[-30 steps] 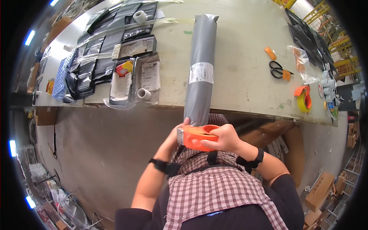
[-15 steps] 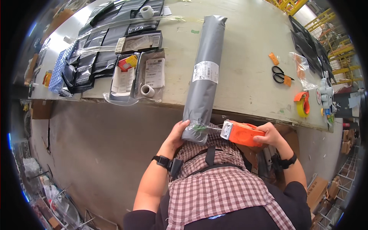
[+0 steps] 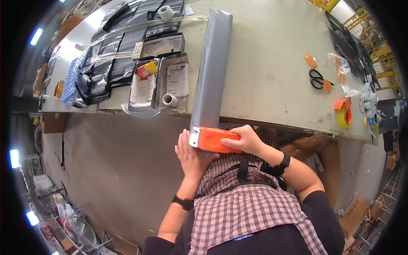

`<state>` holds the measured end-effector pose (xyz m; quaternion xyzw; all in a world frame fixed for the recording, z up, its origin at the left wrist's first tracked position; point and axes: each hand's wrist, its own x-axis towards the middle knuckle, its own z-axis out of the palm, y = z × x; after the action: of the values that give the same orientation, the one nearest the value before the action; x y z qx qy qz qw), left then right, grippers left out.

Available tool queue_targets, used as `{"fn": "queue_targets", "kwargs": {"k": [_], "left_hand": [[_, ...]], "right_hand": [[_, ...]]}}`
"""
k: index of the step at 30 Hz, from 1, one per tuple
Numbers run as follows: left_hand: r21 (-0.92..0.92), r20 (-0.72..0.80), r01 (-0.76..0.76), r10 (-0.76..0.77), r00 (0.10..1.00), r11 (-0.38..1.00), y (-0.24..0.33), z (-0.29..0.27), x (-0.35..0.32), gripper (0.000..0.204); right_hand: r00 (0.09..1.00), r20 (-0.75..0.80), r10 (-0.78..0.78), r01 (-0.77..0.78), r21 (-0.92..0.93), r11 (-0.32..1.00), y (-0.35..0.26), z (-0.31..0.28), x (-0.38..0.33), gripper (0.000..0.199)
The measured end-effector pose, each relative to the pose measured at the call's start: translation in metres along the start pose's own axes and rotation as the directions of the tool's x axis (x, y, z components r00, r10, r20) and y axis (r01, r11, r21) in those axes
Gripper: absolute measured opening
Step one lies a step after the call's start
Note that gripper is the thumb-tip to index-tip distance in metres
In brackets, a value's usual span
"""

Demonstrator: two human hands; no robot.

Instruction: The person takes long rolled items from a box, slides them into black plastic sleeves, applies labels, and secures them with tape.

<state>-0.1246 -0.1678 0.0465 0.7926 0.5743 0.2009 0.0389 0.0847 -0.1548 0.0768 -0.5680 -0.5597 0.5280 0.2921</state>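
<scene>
A long grey wrapped parcel (image 3: 211,72) lies lengthways on the pale table (image 3: 272,80), its near end jutting over the front edge. My right hand (image 3: 244,140) grips an orange tape dispenser (image 3: 214,139) pressed against that near end. My left hand (image 3: 190,153) lies flat under and against the parcel's near end, fingers together and pointing up. A black band sits on each wrist.
Clear bags holding dark items and papers (image 3: 127,55) crowd the table's left. A small tape roll (image 3: 170,100) lies near the parcel. Black scissors (image 3: 316,79), orange bits and another orange tape dispenser (image 3: 345,110) lie at the right. Cardboard boxes (image 3: 359,212) stand on the floor.
My right hand has carried the orange dispenser from the right back to the left, onto the parcel's near end. My left hand has slid lower under the end.
</scene>
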Motion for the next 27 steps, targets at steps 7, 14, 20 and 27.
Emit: {"fn": "queue_targets", "kwargs": {"k": [7,14,20,27], "left_hand": [[-0.228,0.203,0.344,-0.302,0.932,0.911,-0.018,0.006,0.015,0.087],[-0.428,0.328,0.376,-0.246,0.912,0.822,-0.018,0.004,0.023,0.072],[-0.593,0.479,0.47,-0.182,0.859,0.654,-0.042,0.021,0.019,0.069],[-0.625,0.759,0.723,0.011,0.651,0.293,-0.047,0.021,0.021,0.072]], "right_hand": [[0.993,0.11,-0.051,0.058,-0.062,0.996,-0.026,-0.046,-0.042,0.035],[0.98,-0.001,0.199,-0.171,-0.518,0.838,0.013,-0.078,-0.054,0.048],[0.976,-0.052,0.213,-0.185,-0.712,0.678,0.039,-0.037,-0.003,0.051],[0.757,-0.65,0.067,-0.183,-0.114,0.976,0.036,-0.127,-0.085,0.034]]}}
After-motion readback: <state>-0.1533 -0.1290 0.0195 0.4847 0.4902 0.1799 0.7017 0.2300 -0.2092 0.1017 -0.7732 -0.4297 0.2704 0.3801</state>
